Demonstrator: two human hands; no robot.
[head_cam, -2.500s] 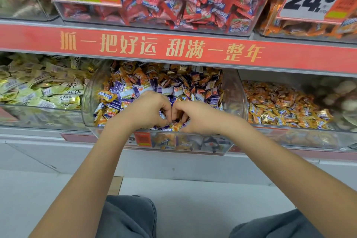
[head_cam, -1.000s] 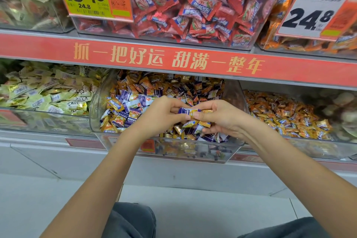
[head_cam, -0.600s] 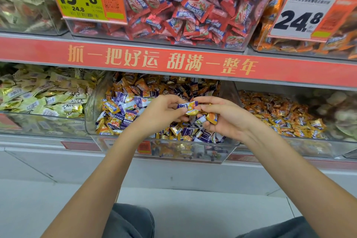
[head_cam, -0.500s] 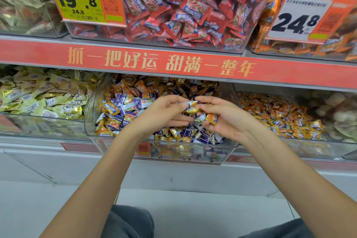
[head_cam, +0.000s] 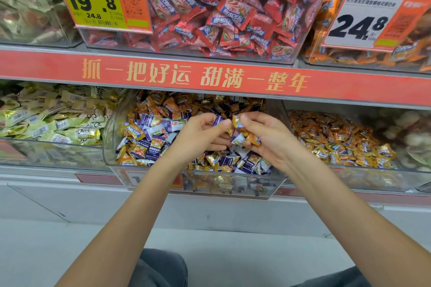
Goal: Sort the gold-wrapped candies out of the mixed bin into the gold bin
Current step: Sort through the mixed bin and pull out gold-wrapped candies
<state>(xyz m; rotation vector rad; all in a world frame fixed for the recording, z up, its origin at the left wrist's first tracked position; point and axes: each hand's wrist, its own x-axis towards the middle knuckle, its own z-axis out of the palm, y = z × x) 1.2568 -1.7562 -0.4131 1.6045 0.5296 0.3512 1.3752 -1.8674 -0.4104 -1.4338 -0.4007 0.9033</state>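
Observation:
The clear mixed bin (head_cam: pixel 112 128) on the lower shelf holds purple, white and gold-wrapped candies. To its right stands the gold bin (head_cam: pixel 335 182), filled with gold-wrapped candies (head_cam: pixel 335 140). Both hands hover over the mixed bin's middle. My left hand (head_cam: pixel 200 135) pinches a candy (head_cam: pixel 219 120) with a purple wrapper between thumb and fingers. My right hand (head_cam: pixel 268 137) holds several candies in its curled fingers, a gold one (head_cam: pixel 254 138) showing at the palm and another (head_cam: pixel 236 121) at the fingertips. The two hands almost touch at the fingertips.
A bin of pale green and gold chocolates (head_cam: pixel 46 121) sits left of the mixed bin. Above, behind a red shelf strip (head_cam: pixel 210 77), are bins of red candies (head_cam: pixel 221 11) and orange candies (head_cam: pixel 373 53) with price tags. Grey floor lies below.
Both hands rose out of the candy pile with candies in them. Over the last second they stayed together above the bin, the fingers shifting candies between them.

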